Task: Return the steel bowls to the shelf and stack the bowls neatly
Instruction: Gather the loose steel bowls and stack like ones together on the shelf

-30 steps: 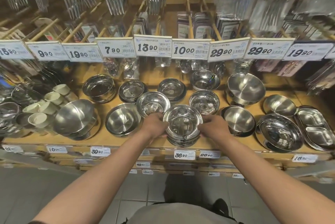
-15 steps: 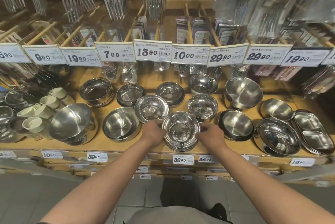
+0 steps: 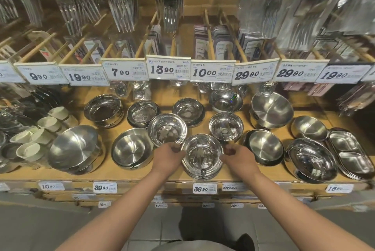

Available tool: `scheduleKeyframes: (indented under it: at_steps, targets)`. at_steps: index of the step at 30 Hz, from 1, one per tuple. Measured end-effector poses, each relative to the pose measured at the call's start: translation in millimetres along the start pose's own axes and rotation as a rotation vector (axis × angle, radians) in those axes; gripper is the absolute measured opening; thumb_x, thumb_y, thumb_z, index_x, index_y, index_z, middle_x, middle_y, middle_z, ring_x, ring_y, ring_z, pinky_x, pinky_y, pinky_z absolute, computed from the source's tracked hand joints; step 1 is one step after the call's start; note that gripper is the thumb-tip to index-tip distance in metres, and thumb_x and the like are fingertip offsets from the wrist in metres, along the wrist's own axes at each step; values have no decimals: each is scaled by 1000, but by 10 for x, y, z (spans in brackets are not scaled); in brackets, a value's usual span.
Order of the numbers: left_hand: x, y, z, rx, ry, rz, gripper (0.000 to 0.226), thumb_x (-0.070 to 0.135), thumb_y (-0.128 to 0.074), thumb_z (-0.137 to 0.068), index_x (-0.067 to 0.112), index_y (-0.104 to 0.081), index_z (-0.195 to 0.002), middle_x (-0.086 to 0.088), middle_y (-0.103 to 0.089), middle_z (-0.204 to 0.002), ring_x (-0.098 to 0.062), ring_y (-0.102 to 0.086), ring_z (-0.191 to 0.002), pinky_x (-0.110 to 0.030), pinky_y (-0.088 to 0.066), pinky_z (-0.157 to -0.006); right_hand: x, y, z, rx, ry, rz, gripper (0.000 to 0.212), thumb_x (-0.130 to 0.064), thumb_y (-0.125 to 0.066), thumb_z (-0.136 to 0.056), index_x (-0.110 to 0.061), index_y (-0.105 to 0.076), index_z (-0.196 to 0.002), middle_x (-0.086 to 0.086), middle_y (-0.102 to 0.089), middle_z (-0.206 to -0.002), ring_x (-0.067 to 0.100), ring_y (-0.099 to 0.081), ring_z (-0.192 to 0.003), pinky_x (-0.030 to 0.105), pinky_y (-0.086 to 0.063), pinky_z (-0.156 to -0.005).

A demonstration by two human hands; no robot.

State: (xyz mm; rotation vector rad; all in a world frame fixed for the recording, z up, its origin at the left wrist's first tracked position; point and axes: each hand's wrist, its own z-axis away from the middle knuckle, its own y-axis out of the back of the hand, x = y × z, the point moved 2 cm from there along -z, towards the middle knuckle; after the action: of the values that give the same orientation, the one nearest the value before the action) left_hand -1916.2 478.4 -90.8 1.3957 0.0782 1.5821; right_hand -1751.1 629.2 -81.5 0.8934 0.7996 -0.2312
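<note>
A stack of shiny steel bowls [image 3: 203, 156] sits at the front edge of the wooden shelf [image 3: 105, 173], above the 36.90 tag. My left hand [image 3: 170, 156] holds the stack's left side with curled fingers on the rim. On the opposite side my right hand [image 3: 237, 157] grips the rim the same way. Two more polished bowls stand just behind, one at the left [image 3: 167, 130] and one at the right [image 3: 225, 126].
Other steel bowls fill the shelf: a matte bowl [image 3: 132, 149] left of the stack, another [image 3: 264, 147] to its right, a tilted large bowl [image 3: 75, 149], divided trays [image 3: 349, 153] far right. Pale cups [image 3: 30, 143] crowd the far left. Price tags and hanging cutlery overhang the back.
The view has shifted slightly, so the shelf sits lower in frame. Both hands stay on the sides of the front stack, which has not visibly moved on the shelf.
</note>
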Motion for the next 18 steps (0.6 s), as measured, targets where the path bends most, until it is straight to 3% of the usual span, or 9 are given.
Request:
scheduleKeyframes:
  at_steps: [2,5,10,13,15,18]
  targets:
    - [53,129,-36,34,-20,61,17,29,-71,-89,18,-75,-102,8,-73,-92,-14,-67,-89,-32,-53,-84,-45,175,-16,31,13,-53,9,-26,-72,-85,-17,-68,-85,1,-73,-87,22,-66,-82,34,-53,-74]
    - [224,316,-92,34,-16,228,9,24,-68,-93,16,-74,-93,-4,-73,-86,-18,-67,-82,-42,-57,-85,-76,489,-106,59,26,-165,12,-28,-69,-89,-18,-72,-92,0,-69,-76,19,-59,-68,32,-47,-66]
    - [532,425,-214,20,-2,335,10,11,-64,-94,11,-73,-99,-9,-73,-89,-20,-61,-71,-30,-49,-69,-44,894,-412,146,-5,-302,7,-19,-69,-89,-19,-72,-95,-5,-71,-84,17,-65,-84,40,-55,-87]
    - [642,351,-268,9,18,356,13,12,-63,-96,10,-72,-104,-9,-71,-89,-18,-59,-67,-26,-48,-61,-4,993,-649,123,2,-278,15,-17,-64,-91,-3,-69,-88,-1,-63,-74,16,-56,-72,28,-49,-67]
    - [667,280,-280,-12,33,382,14,11,-62,-96,8,-71,-106,-10,-69,-88,-20,-59,-73,-30,-49,-67,-28,1000,-814,76,12,-241,20,-19,-63,-93,-4,-67,-80,2,-60,-72,16,-53,-69,28,-44,-61]
    - [643,234,-274,-29,46,397,12,9,-61,-97,6,-71,-102,-10,-67,-85,-22,-58,-77,-40,-49,-76,-128,990,-1099,44,11,-142,21,-22,-59,-94,-10,-64,-78,3,-66,-75,19,-59,-72,34,-52,-72]
